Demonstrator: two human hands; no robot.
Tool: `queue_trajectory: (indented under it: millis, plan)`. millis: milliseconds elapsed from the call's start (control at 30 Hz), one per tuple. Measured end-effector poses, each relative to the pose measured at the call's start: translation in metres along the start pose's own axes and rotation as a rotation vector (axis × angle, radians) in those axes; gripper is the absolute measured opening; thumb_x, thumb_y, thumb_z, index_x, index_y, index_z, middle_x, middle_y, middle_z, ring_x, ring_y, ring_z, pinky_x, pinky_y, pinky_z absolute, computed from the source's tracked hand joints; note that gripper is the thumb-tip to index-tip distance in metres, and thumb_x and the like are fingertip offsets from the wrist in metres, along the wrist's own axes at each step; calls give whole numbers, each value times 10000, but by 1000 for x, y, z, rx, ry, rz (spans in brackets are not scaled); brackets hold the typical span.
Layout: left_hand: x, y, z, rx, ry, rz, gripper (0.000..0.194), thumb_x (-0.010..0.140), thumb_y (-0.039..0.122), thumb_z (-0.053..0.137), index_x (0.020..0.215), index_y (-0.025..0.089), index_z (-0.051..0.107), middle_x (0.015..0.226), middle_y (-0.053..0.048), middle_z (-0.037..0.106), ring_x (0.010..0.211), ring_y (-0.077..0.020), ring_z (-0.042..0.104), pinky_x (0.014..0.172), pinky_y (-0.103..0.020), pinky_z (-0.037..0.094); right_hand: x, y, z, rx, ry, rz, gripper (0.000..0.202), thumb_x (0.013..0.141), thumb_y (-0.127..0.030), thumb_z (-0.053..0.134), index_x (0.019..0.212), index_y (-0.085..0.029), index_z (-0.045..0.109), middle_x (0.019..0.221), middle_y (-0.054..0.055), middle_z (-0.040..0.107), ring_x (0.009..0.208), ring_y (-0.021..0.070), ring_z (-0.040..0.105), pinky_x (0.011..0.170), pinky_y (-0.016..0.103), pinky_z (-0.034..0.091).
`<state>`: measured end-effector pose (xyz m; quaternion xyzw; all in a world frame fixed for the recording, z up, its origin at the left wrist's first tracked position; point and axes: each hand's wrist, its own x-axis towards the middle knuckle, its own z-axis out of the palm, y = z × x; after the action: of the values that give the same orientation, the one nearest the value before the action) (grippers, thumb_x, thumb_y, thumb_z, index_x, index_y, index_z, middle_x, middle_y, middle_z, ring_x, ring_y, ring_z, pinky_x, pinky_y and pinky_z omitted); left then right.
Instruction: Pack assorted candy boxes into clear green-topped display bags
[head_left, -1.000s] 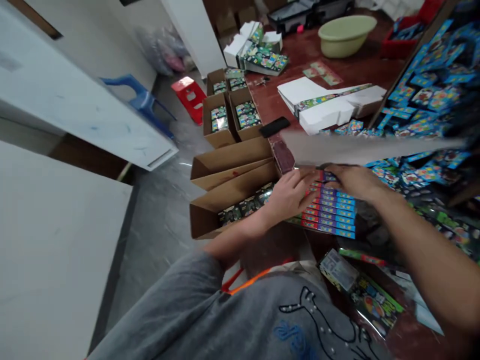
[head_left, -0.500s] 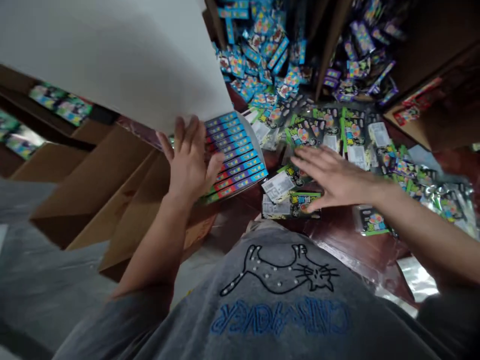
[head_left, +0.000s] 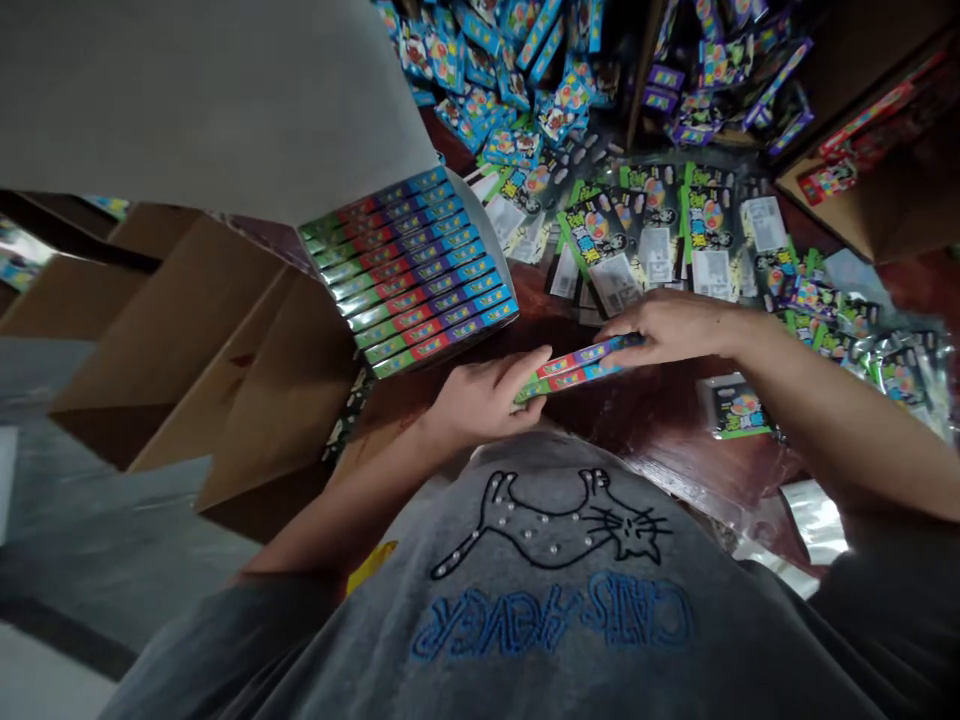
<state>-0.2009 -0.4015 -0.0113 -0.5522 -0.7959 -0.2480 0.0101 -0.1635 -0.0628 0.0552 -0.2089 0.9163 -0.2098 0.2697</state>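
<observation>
Between my two hands are two flat candy packs [head_left: 566, 370], one against the other, seen edge-on with green, red, purple and blue bands. My left hand [head_left: 491, 400] is closed on their green end, thumb above and fingers below. At the blue end my right hand [head_left: 664, 325] grips them, fingertips over the far side. Just left stands an open carton [head_left: 480, 215] with a raised white lid [head_left: 225, 110]. Rows of like candy packs [head_left: 416, 270] fill it. Beyond my right hand lie black-and-green candy bags [head_left: 600, 235] with white labels.
Brown cardboard flaps [head_left: 172, 330] stick out at left. Blue candy packets [head_left: 495, 90] and purple candy packets [head_left: 712, 70] are heaped at the back between brown dividers. More bags [head_left: 900, 370] lie at right on the dark red table [head_left: 645, 410]. A silver sheet [head_left: 814, 520] is near its edge.
My left hand has left the carton and moved right, towards my body. Both hands now hold two packs together. The two labelled bags beside my right hand no longer show in their former place.
</observation>
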Motion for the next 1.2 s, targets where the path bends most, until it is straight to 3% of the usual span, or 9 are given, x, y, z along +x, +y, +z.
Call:
queue_trajectory:
  millis: [200,300,400,600,700,800,900,1067,1200]
  plan:
    - [1,-1,14,-36,-70,-147,280,1020,311,569,1216,197,732,1113,-78,829,982,-224,807,886,-325,643,-51,3,58,204,296,58,1161,794,-744,824,1703,-185,366,1694,202,483,1494,412,555,1224,570,487]
    - [2,-4,18,-150,-77,-216,370,1047,384,543,1348,210,669,1269,-75,799,1135,-225,782,1007,-336,616,-71,-6,99,202,498,137,1230,825,-713,816,1745,-176,200,1731,239,386,1571,431,442,1277,626,411]
    - [7,-7,13,-266,-113,-272,445,1042,426,544,1418,199,616,1360,-84,761,1227,-233,749,1093,-346,579,-80,-25,130,149,769,310,1224,821,-758,783,1727,-178,198,1592,244,510,1452,433,534,1212,650,466]
    - [23,-6,-5,-352,-217,-307,467,1036,432,553,1436,198,603,1377,-79,746,1232,-236,736,1129,-357,555,-79,-47,149,43,434,438,782,911,-668,730,1541,-263,506,1654,187,475,1340,458,565,1062,689,516]
    - [24,-6,-6,-351,-196,-298,448,1030,408,568,1417,189,627,1357,-81,756,1218,-233,740,1129,-353,552,-82,-43,155,127,455,330,496,953,-557,732,1329,-266,589,1593,153,520,1403,408,541,1169,704,433]
    - [22,-4,-3,-361,-174,-297,436,1025,381,582,1403,173,644,1338,-88,764,1202,-229,746,1124,-346,555,-88,-39,165,198,541,244,594,941,-554,750,1409,-260,531,1463,161,548,1445,380,513,1251,693,359]
    - [21,3,-6,-373,-177,-292,430,1032,381,583,1404,174,642,1333,-89,768,1193,-227,750,1118,-354,565,-94,-38,173,210,594,229,727,953,-580,721,1553,-262,461,1426,170,502,1411,371,519,1188,604,478]
    - [26,3,-61,-164,-10,-214,351,1057,364,594,1377,230,651,1316,-70,771,1180,-214,752,1068,-352,592,-100,-37,180,167,642,227,659,967,-545,720,1540,-294,514,1319,139,493,1274,336,587,1098,541,564]
    - [33,-53,-124,137,383,-247,310,1057,418,601,1319,255,637,1322,-72,741,1263,-239,705,1123,-420,552,-96,-29,187,127,748,192,647,972,-521,721,1544,-315,500,1354,147,502,1269,346,614,1051,545,600]
